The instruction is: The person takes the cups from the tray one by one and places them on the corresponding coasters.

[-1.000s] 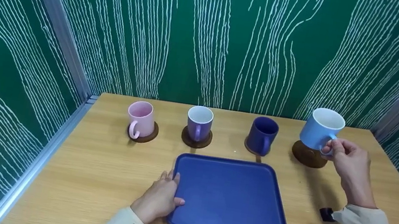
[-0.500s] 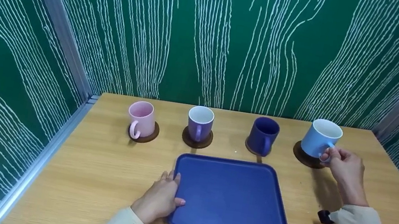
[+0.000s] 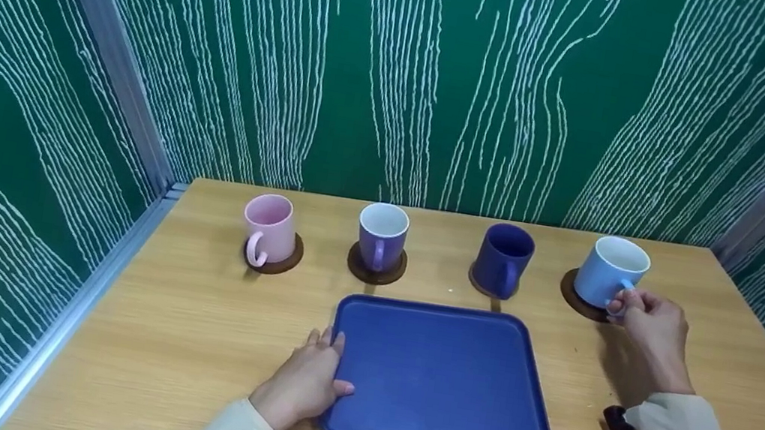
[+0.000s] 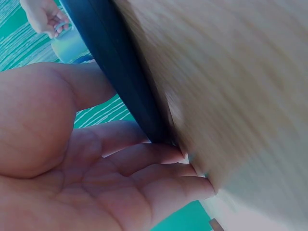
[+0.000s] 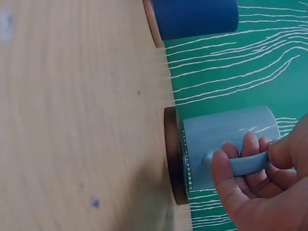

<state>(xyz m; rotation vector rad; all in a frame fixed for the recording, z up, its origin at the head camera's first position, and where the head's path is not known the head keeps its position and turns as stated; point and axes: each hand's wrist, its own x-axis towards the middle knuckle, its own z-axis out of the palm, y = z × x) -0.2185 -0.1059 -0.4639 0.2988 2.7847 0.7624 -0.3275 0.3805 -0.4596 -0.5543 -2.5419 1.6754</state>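
Note:
My right hand (image 3: 654, 333) pinches the handle of a light blue mug (image 3: 608, 275) with a white inside. The mug is upright over a round brown coaster (image 5: 174, 156); a thin gap shows between them in the right wrist view. At the left side of a blue rectangular tray (image 3: 441, 383), my left hand (image 3: 301, 381) rests on the rim. Its thumb lies over the edge onto the tray. The other fingers are fairly straight, and some touch the tabletop outside the rim in the left wrist view.
Along the back of the wooden table (image 3: 182, 337) stand a pink mug (image 3: 274, 229), a purple mug (image 3: 378, 245) with a white inside and a dark blue mug (image 3: 500, 263), each on a coaster. A green wall (image 3: 403, 74) with white lines rises behind them.
The right hand has lowered the light blue mug from above the coaster to just over it, also slightly left. The left hand and the tray have stayed put.

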